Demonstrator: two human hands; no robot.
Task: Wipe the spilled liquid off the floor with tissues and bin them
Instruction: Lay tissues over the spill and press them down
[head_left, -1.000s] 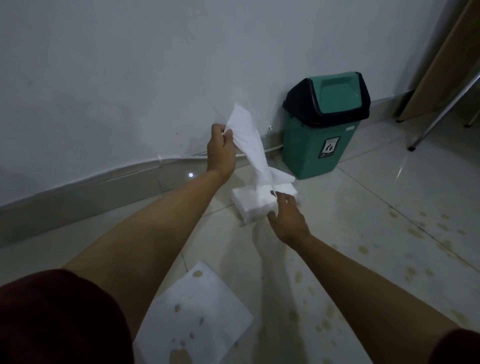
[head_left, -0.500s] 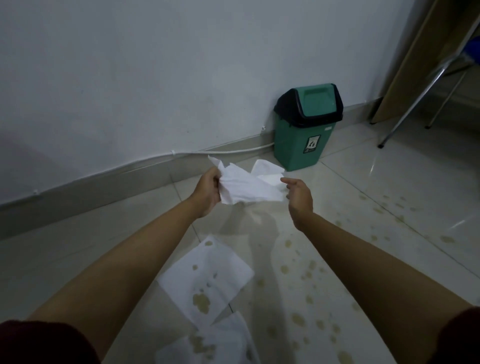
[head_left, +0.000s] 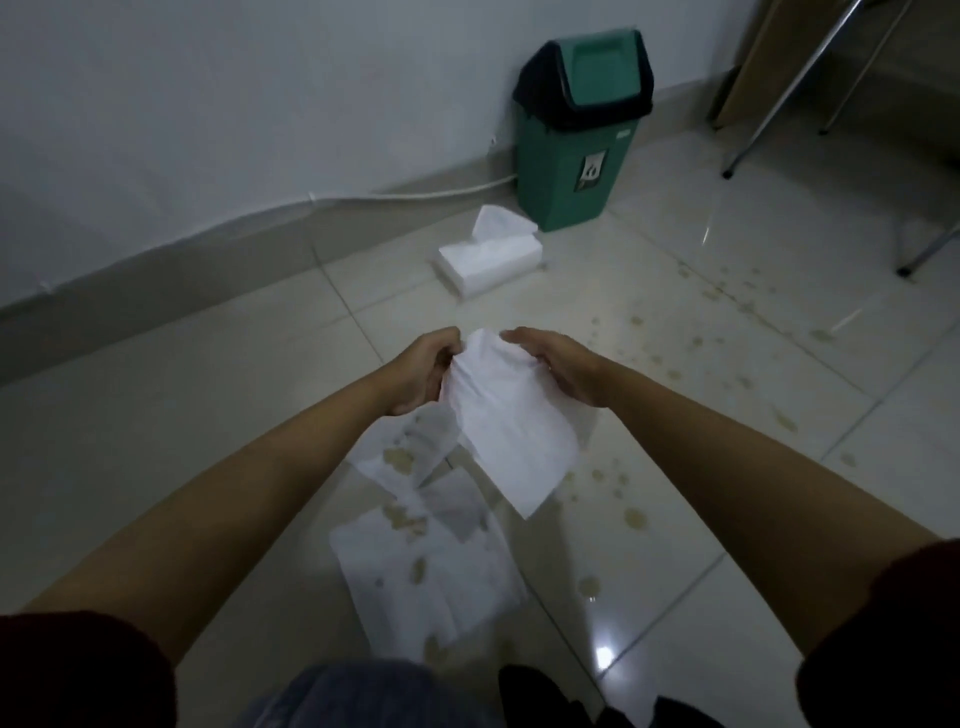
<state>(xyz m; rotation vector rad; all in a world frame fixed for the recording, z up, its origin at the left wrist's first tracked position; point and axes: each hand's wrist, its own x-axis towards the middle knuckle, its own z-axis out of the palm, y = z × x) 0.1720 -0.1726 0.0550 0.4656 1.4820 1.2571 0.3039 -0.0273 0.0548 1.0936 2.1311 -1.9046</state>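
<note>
**Above the stained sheets: fresh tissue held in both hands**

Above the middle of the floor (head_left: 753, 223), both hands held a clean white tissue (head_left: 511, 426) in the air. The left hand (head_left: 423, 371) was closed on the tissue's upper left edge, fingers curled around it. The right hand (head_left: 558, 366) lay over the upper right edge with fingers extended; whether it actually pinched the sheet could not be determined. The tissue hung down and toward the wearer, opened to nearly full size.

Compared with half a second earlier, the tissue had been spread from a crumpled bunch into a flat hanging sheet, and the hands had come closer together and lower, over the wet sheets.

Two stained tissues (head_left: 431, 566) lay flat on the floor directly beneath the hands, spotted yellow-brown, overlapping one another. Spilled droplets (head_left: 636, 517) were scattered on the tiles to the right of them and on toward the far right edge of the floor.

The tissue pack (head_left: 491, 260) sat on the floor near the wall, one sheet standing up from it. The green bin (head_left: 576, 135) stood just beyond it against the wall, lid shut.
</note>
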